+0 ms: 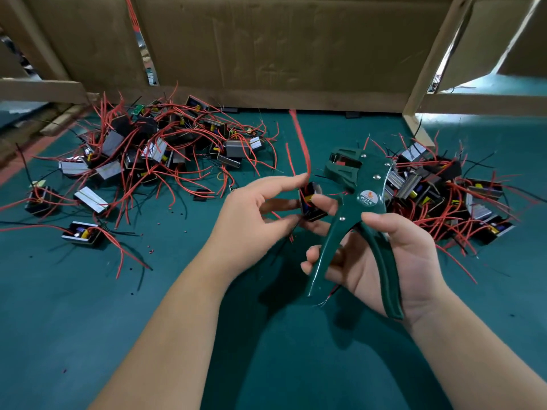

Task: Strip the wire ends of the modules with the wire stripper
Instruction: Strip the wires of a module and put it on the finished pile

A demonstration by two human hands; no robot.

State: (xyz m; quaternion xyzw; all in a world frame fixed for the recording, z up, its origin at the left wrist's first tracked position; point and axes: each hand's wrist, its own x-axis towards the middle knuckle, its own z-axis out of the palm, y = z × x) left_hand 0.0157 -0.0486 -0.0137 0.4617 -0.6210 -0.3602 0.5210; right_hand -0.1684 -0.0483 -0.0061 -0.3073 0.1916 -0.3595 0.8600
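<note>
In the head view, the left hand (254,223) pinches a small black module (310,202) between forefinger and thumb, its grip closed on the casing. From that grip a red wire (302,143) rises away from the person, blurred along its length. Just right of it, the right hand (396,261) holds a green wire stripper (355,208). The thumb lies over one handle and the fingers curl round the other, so this grip is closed on the tool. The stripper's head stands above the right grip, near the module but apart from the red wire. A heap of wired modules (148,149) lies on the green bench (88,306) beyond and left of the left grip. Another heap (444,190) lies just behind the right grip.
</note>
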